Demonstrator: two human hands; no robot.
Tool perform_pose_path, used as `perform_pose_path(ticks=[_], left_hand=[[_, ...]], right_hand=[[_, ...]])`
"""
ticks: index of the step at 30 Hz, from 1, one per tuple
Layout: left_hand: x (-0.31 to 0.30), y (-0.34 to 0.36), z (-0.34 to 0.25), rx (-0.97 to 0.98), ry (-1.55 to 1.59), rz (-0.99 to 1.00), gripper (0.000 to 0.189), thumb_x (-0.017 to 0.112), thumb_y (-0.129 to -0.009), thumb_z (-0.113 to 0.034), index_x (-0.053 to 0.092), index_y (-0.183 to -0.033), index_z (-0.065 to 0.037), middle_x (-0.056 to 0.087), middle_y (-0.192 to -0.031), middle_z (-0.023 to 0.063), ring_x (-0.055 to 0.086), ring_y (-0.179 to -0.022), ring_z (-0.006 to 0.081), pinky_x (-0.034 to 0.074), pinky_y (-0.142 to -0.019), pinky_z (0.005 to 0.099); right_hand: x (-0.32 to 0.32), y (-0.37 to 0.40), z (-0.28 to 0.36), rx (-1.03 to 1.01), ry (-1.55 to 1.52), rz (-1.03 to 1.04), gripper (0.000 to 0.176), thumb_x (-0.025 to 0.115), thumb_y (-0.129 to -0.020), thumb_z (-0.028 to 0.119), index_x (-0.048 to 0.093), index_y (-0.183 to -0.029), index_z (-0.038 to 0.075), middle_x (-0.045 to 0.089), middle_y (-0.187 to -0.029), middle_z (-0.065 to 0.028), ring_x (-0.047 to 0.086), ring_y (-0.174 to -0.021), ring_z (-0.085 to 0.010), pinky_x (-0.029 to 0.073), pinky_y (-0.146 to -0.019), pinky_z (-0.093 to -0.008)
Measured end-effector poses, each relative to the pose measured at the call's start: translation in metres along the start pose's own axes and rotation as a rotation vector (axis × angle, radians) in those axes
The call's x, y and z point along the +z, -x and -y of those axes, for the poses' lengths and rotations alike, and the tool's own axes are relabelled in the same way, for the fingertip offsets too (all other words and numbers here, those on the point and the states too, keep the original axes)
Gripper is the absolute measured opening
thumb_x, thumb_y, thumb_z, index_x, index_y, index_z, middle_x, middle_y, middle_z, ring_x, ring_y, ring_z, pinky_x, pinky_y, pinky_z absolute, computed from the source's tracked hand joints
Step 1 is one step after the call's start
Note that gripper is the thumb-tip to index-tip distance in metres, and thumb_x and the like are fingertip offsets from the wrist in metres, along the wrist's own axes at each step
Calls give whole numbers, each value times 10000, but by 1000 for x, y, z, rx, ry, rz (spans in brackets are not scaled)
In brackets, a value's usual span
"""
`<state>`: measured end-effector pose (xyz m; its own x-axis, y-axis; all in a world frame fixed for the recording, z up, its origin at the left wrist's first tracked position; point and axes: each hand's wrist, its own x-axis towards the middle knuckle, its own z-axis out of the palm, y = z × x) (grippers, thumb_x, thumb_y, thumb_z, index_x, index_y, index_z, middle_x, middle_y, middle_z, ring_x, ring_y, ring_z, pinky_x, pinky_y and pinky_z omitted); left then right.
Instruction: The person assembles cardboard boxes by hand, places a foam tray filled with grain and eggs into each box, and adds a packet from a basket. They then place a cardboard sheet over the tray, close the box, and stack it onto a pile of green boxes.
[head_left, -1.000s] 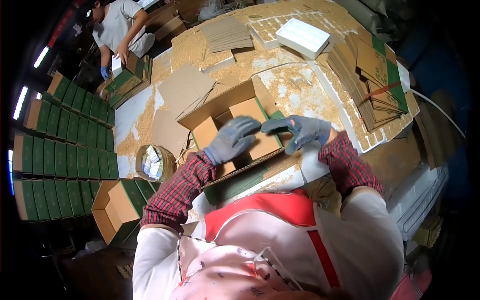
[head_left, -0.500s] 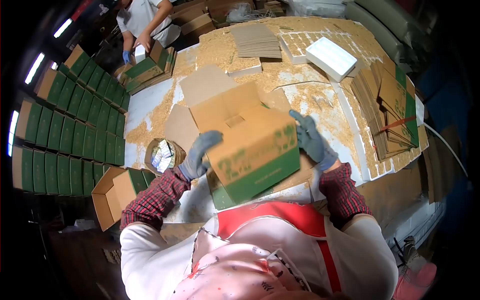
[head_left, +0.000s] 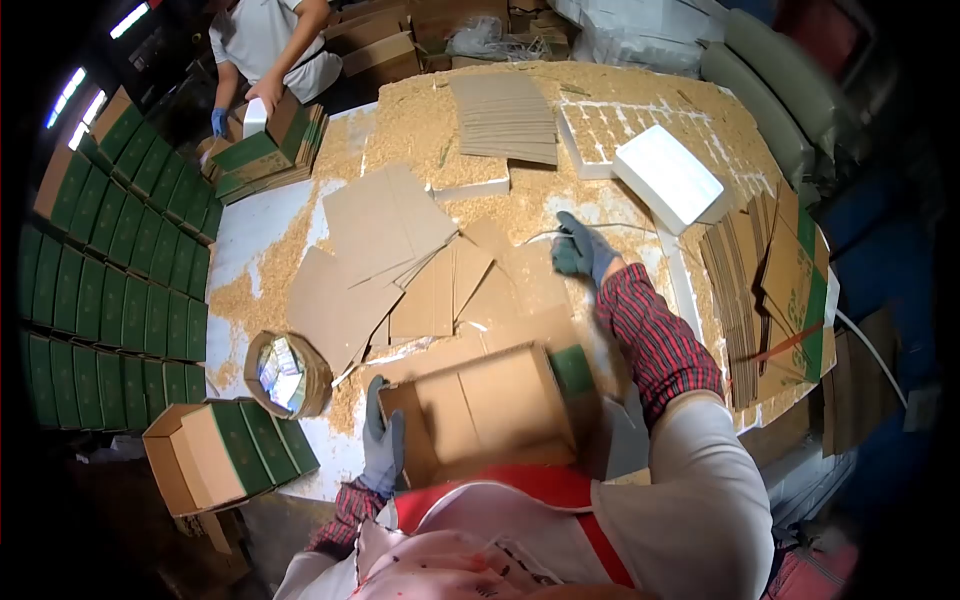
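Observation:
An open cardboard box [head_left: 490, 410] stands before my body, its bare brown inside facing up and a green patch on its right side. My left hand [head_left: 382, 440], in a grey-blue glove, grips the left wall of this box. Farther out, my gloved right hand [head_left: 585, 250] hovers over the middle of the table with its fingers apart and nothing seen in it. Flat grey-brown cardboard sheets [head_left: 385, 225] lie fanned out beyond the box, left of my right hand.
A white foam block [head_left: 668, 178] lies at the back right, near folded green-brown cartons [head_left: 775, 290]. Stacked green boxes [head_left: 120, 260] line the left. A round tub of small packets [head_left: 287, 375] stands beside the box. A co-worker [head_left: 275, 45] handles a carton at the far left.
The box has come down toward my body and turned, so its open inside shows. My right hand has left it and moved forward over the table; my left hand stays on it.

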<state>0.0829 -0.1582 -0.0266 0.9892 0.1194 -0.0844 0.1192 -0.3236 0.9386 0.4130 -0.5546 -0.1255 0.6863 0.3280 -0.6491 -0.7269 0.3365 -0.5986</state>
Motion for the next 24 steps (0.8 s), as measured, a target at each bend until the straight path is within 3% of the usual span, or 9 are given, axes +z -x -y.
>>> perform_pose_path(ticks=[1, 4, 9, 12, 18, 19, 20, 23, 24], left_hand=[[-1, 0, -7, -63, 99, 2, 626, 557, -955, -155, 282, -1485, 31, 414, -1448, 188, 385, -1357, 262, 280, -1135, 355], [2, 0, 0, -96, 86, -28, 598, 544, -954, -156, 306, -1469, 33, 437, -1422, 181, 409, -1328, 253, 305, -1112, 351], [13, 1, 4, -138, 136, -132, 566, 523, -954, -134, 326, -1459, 30, 468, -1398, 164, 459, -1278, 239, 347, -1079, 354], [11, -1, -1, -171, 0, -118, 570, 519, -953, -121, 318, -1465, 30, 466, -1404, 166, 454, -1284, 238, 342, -1083, 353], [9, -5, 1, -80, 58, -70, 562, 511, -957, -122, 318, -1461, 36, 465, -1403, 171, 450, -1291, 259, 334, -1089, 358], [5, -3, 10, -67, 13, -57, 571, 525, -965, -154, 315, -1460, 37, 459, -1406, 174, 434, -1304, 260, 321, -1097, 364], [5, -4, 10, -76, 19, -38, 580, 534, -971, -178, 311, -1461, 37, 444, -1418, 175, 409, -1326, 260, 295, -1116, 367], [2, -4, 10, -99, 134, -22, 591, 532, -989, -184, 285, -1477, 38, 390, -1467, 176, 363, -1364, 255, 267, -1139, 357], [2, -3, 5, -98, 167, -18, 593, 527, -995, -188, 276, -1482, 38, 382, -1475, 177, 365, -1365, 253, 273, -1137, 355]], right_hand=[[-42, -60, 21, -95, -117, -56, 383, 564, -919, 509, 548, -838, 135, 516, -680, -42, 583, -736, -237, 464, -727, -472], [-103, -155, 85, -224, -171, -534, 598, 559, -828, 647, 450, -1088, 119, 519, -935, -89, 549, -924, -264, 438, -842, -446], [-243, -309, 159, 49, -195, -724, 1168, 552, -678, 875, 286, -1504, 93, 524, -1361, -168, 493, -1238, -308, 394, -1034, -402], [-246, -305, 171, -172, -116, -702, 922, 567, -748, 743, 487, -1356, 54, 545, -1318, -181, 520, -1152, -308, 391, -1004, -398], [-136, -137, 99, -661, 70, -980, 369, 629, -872, 344, 680, -1041, 20, 664, -1052, -159, 625, -908, -261, 467, -813, -396], [-82, -82, 90, -605, -195, -956, 347, 700, -827, 313, 678, -992, 9, 660, -983, -132, 620, -835, -232, 481, -737, -384], [-108, -90, 71, -634, -309, -864, 309, 774, -747, 230, 653, -939, 21, 610, -899, -72, 581, -745, -177, 461, -632, -361], [-99, -9, 5, -681, -481, -573, 353, 758, -754, 203, 613, -998, -7, 616, -900, -89, 607, -814, -225, 488, -682, -349], [-129, 7, -22, -773, -182, -509, 307, 686, -823, 235, 606, -1029, 22, 637, -975, -116, 633, -895, -261, 527, -750, -400]])
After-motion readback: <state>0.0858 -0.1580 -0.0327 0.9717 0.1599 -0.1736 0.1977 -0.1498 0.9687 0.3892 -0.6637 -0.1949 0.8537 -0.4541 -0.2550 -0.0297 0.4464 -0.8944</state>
